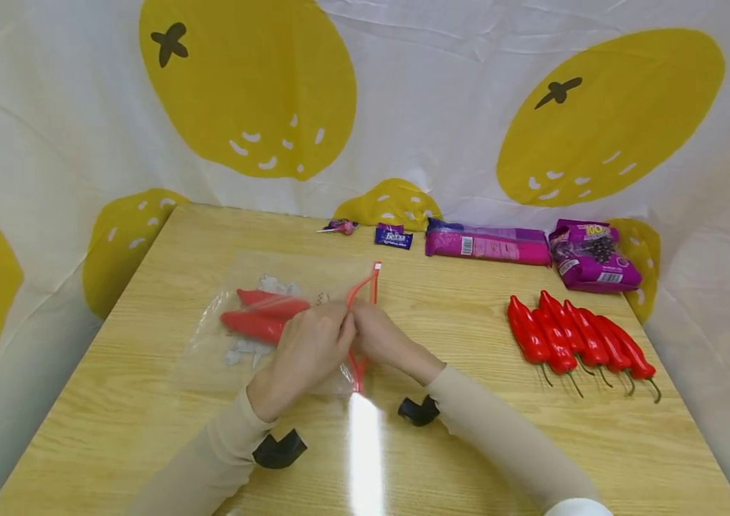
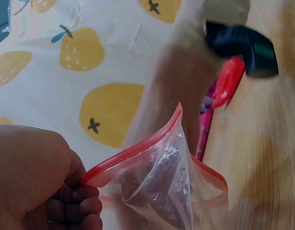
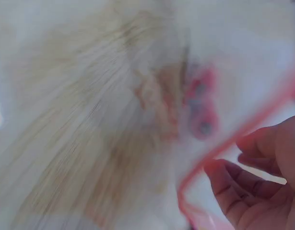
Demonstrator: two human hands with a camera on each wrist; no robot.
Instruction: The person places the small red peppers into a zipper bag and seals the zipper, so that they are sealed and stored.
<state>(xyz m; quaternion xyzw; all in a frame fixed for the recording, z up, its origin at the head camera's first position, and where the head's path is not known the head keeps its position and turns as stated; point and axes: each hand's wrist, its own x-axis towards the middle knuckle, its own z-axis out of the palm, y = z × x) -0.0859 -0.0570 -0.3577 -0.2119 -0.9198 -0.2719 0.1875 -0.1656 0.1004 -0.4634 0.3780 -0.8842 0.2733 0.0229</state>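
In the head view, a clear bag [image 1: 323, 276] with a red edge [image 1: 374, 285] lies on the counter [image 1: 462, 308]. Two red peppers [image 1: 252, 327] show inside it. The left hand [image 1: 310, 340] and the right hand [image 1: 383, 335] are close together at the red edge. Shiny loose peppers [image 1: 587, 333] lie in a row on the right. Along the back sit a lollipop [image 1: 341, 227], a little blue candy [image 1: 394, 236], a long purple pack [image 1: 487, 244] and a fat purple pack [image 1: 594, 256].

In the left wrist view, the left hand pinches the red edge, and the bag's top gapes.

The right wrist view is blurry, but the right hand's fingertips hold the red edge too.
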